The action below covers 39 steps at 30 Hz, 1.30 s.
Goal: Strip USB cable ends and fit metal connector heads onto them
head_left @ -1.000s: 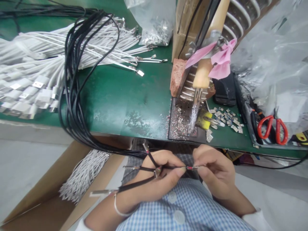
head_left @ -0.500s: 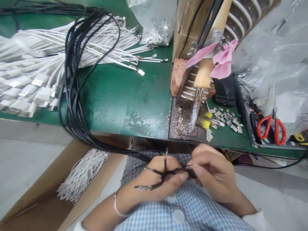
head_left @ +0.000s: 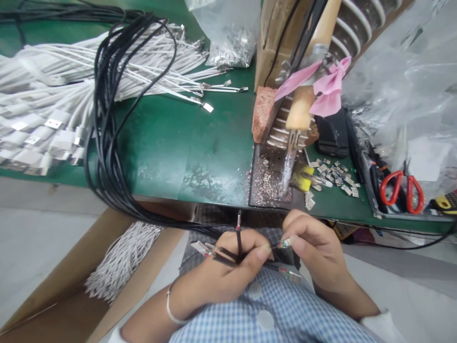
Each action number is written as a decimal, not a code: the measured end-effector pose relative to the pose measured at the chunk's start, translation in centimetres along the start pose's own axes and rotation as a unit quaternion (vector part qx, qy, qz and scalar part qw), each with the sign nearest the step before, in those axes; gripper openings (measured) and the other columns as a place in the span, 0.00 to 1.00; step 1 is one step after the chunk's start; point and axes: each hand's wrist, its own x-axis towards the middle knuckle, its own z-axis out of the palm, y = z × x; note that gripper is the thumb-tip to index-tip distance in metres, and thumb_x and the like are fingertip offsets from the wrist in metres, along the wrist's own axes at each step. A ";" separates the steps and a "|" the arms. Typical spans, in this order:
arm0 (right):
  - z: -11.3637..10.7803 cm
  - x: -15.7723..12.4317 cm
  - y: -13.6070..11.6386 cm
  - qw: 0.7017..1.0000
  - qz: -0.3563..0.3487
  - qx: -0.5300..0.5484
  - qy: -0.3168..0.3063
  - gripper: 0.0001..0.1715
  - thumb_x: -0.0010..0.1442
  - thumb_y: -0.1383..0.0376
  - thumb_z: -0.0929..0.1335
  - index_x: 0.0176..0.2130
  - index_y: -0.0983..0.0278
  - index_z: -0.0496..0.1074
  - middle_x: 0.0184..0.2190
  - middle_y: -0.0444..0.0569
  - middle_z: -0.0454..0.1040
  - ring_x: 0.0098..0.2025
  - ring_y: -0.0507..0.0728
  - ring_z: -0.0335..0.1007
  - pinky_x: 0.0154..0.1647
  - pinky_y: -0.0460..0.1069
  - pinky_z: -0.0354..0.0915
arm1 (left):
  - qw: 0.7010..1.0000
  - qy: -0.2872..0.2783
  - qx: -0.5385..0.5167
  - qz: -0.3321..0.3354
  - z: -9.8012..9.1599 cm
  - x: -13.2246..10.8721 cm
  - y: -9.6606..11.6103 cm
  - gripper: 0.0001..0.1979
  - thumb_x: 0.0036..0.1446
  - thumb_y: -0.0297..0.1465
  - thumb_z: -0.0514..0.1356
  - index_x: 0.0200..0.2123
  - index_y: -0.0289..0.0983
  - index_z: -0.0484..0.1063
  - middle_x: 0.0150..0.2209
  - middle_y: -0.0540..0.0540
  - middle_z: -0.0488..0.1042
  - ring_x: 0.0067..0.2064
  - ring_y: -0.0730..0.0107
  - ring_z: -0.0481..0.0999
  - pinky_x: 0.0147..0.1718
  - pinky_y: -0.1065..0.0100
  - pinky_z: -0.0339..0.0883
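Observation:
My left hand (head_left: 237, 274) is closed around several black cables (head_left: 240, 240), whose stripped ends with small metal connectors stick out past the fingers. Between the thumb and fingers of my right hand (head_left: 316, 250) is a small metal connector (head_left: 285, 243) with coloured wires, at the end of one of these cables. Another wired connector (head_left: 292, 275) hangs just below, in front of the checked apron. From my left hand the cables run up into a thick black bundle (head_left: 107, 105) draped over the green table edge.
White USB cables (head_left: 60, 105) lie on the green table (head_left: 160, 143). A soldering iron (head_left: 300, 112) with a pink ribbon points down over a dark, solder-spattered pad (head_left: 264, 186). Loose connectors (head_left: 335, 172), red-handled scissors (head_left: 402, 190) and a brick (head_left: 262, 114) are near. A cardboard box (head_left: 53, 286) stands below.
The gap between my hands has widened, and the coloured wires of the pinched connector now show. Cable ends over my left hand have shifted, and a second connector has come into sight below.

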 end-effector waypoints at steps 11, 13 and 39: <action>0.0 -0.1 0.3 1.000 0.004 0.003 0.004 0.10 0.69 0.62 0.66 0.35 0.61 0.74 0.29 0.44 0.70 0.30 0.52 0.65 0.30 0.47 0.59 | 0.995 0.064 0.033 -0.067 0.2 0.3 2.1 0.10 0.64 0.29 0.56 0.30 0.35 0.70 0.20 0.56 0.63 0.20 0.79 0.61 0.21 0.75 0.55; 0.0 -0.1 0.3 1.000 0.003 0.003 0.003 0.10 0.69 0.62 0.67 0.35 0.60 0.75 0.29 0.44 0.71 0.30 0.52 0.65 0.30 0.47 0.60 | 0.994 0.073 0.028 -0.075 0.4 0.3 2.3 0.10 0.63 0.29 0.56 0.28 0.35 0.69 0.20 0.56 0.63 0.21 0.79 0.60 0.21 0.75 0.54; -0.1 -0.1 0.2 1.000 0.000 -0.001 0.015 0.13 0.67 0.56 0.68 0.33 0.60 0.76 0.27 0.45 0.69 0.28 0.52 0.65 0.28 0.47 0.60 | 0.990 0.068 0.125 0.013 -0.2 0.5 1.1 0.09 0.61 0.26 0.59 0.34 0.34 0.80 0.26 0.47 0.80 0.24 0.73 0.75 0.23 0.76 0.67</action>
